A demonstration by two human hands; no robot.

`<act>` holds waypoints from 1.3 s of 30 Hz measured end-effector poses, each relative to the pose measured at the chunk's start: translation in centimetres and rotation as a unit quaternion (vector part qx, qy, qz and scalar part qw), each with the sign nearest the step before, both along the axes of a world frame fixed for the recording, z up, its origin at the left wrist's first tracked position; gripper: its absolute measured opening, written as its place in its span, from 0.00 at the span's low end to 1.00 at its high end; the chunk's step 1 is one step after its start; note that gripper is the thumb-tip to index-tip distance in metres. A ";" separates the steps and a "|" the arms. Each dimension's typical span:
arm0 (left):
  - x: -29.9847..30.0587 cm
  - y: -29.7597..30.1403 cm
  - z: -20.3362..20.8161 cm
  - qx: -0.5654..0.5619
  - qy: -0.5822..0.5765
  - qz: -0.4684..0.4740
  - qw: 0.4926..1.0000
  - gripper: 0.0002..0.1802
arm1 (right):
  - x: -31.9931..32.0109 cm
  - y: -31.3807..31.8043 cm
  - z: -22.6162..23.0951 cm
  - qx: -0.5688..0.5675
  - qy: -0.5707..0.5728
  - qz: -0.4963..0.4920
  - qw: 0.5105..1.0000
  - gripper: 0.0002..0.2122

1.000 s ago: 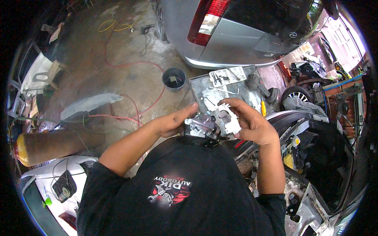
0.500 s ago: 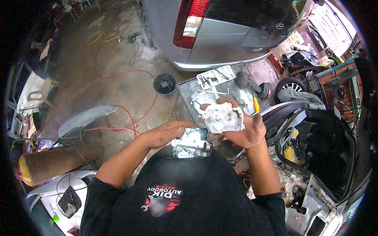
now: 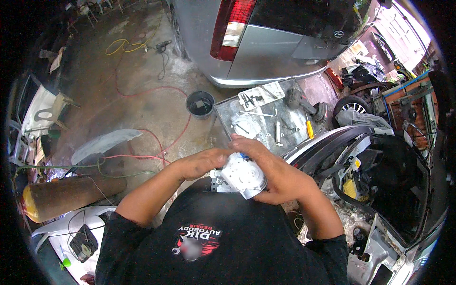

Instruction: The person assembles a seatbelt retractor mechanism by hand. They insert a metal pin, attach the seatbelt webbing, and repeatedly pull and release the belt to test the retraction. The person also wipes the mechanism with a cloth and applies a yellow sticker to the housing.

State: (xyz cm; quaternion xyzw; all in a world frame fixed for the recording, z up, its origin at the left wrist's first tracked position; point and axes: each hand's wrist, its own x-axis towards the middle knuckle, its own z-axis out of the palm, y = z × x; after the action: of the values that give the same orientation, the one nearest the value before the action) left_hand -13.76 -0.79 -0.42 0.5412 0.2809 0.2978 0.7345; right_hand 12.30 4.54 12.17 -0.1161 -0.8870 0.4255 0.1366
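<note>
While I am cradling the white plastic housing (image 3: 243,175) at my chest above the desk (image 3: 266,118), my right hand (image 3: 278,173) is clamping its rim and my left hand (image 3: 206,161) its back; it is looking light, rigid, brittle.

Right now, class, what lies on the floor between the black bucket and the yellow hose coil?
In the head view, a red hose loops over wet concrete between the black bucket and the yellow hose coil; nothing else lies there.
</note>
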 end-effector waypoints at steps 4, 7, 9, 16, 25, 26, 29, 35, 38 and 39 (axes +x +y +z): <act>0.0 -0.1 2.3 -0.071 0.024 -0.003 0.997 0.49 | 0.3 -0.5 -0.6 0.014 -0.014 -0.051 0.998 0.53; -0.2 -0.3 1.6 -0.066 -0.018 -0.008 0.998 0.47 | 0.7 -0.7 -0.5 -0.006 -0.037 -0.073 0.997 0.54; -0.1 -0.5 2.1 -0.074 -0.017 0.004 0.997 0.47 | 1.1 -1.1 0.6 0.008 -0.093 -0.065 0.993 0.55; -0.4 -0.6 -0.8 -0.051 0.002 0.004 0.999 0.50 | 0.6 -3.1 0.1 0.043 -0.056 -0.185 0.980 0.44; 0.1 -0.2 0.6 -0.025 -0.003 0.023 0.999 0.70 | 2.3 -2.6 1.1 0.016 0.006 -0.183 0.983 0.39; 0.2 -0.3 -0.1 -0.058 0.005 0.027 0.998 0.73 | 2.4 -2.6 1.3 0.013 -0.001 -0.184 0.983 0.39; 0.2 0.0 -1.3 0.009 -0.037 0.004 0.999 0.58 | 2.2 -2.6 1.7 0.009 -0.001 -0.167 0.986 0.39; 0.5 0.3 -0.3 0.020 -0.046 -0.015 0.999 0.57 | 0.7 -3.7 1.1 0.050 -0.022 -0.150 0.987 0.38; 0.3 0.5 -1.0 0.057 -0.062 -0.023 0.996 0.56 | 0.2 -3.8 0.9 0.055 -0.035 -0.142 0.988 0.38; 0.3 0.5 -0.8 0.061 -0.061 -0.023 0.996 0.56 | 0.1 -3.8 0.9 0.051 -0.036 -0.138 0.988 0.38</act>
State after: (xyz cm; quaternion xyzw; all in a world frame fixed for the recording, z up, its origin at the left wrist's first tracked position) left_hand -13.46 -0.33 -1.18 0.5722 0.2044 0.3302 0.7223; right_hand 12.36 0.77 13.03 -0.2456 -0.8874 0.3519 0.1682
